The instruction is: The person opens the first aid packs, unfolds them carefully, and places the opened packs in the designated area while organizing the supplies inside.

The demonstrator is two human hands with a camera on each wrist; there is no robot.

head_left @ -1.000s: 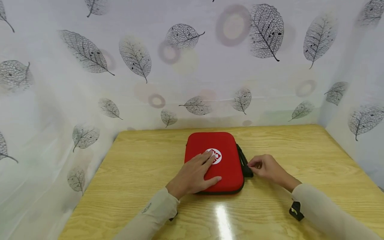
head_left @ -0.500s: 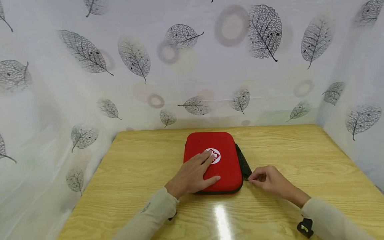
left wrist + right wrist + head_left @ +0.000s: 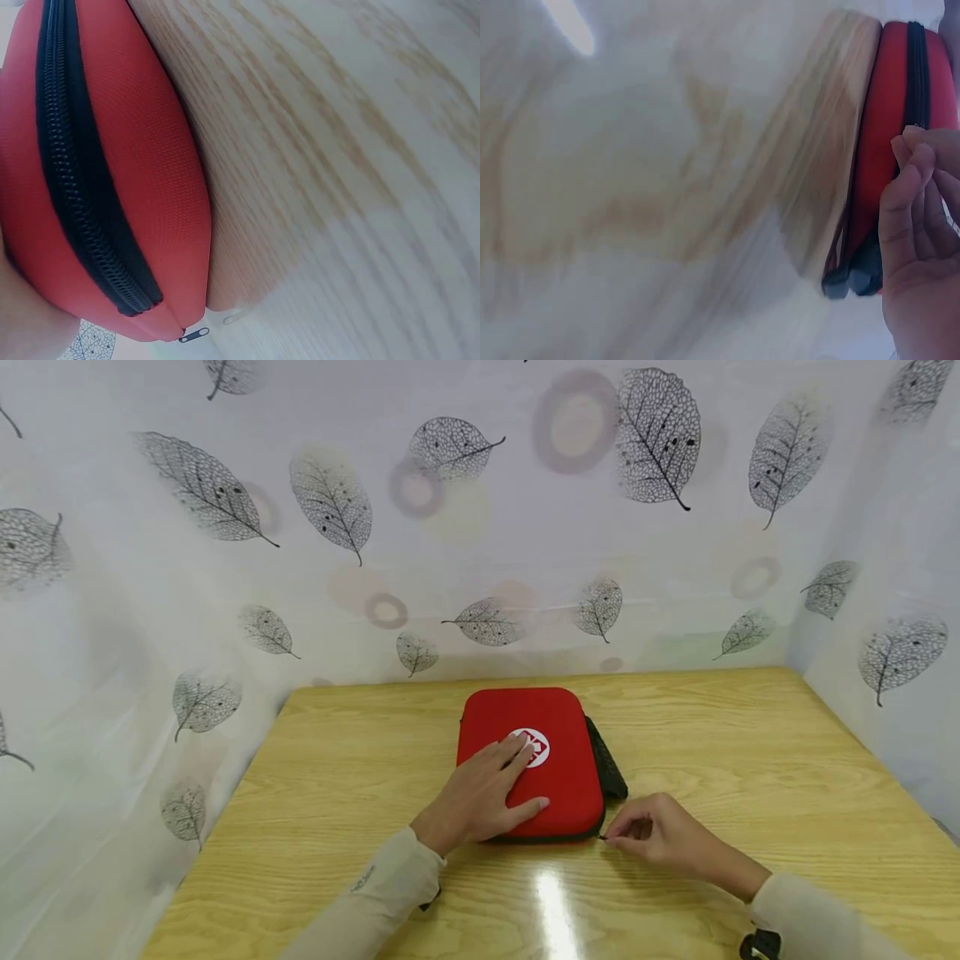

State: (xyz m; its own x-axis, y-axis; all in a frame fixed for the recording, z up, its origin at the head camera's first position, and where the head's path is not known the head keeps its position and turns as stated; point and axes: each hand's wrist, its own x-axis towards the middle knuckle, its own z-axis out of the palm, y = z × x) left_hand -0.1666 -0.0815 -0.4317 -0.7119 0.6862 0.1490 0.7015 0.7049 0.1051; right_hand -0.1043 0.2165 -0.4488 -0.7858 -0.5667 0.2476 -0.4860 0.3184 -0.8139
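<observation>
A red zippered first-aid case with a white round emblem lies on the wooden table. My left hand rests on its lid with straight, spread fingers. At the near right corner, my right hand pinches a small dark zipper pull between thumb and fingertips. In the right wrist view, the right fingertips cover part of the black zipper. The left wrist view shows the zipper teeth meshed along one side, with another small metal pull tab at the case's end.
A black carry strap sticks out from the case's right side. Behind the table and along both sides hangs a pale sheet printed with leaves. Light glares off the tabletop in front of the case.
My right hand has moved from beside the strap toward me, round to the case's near right corner, with fingertips pinched. The left hand has stayed on the lid.
</observation>
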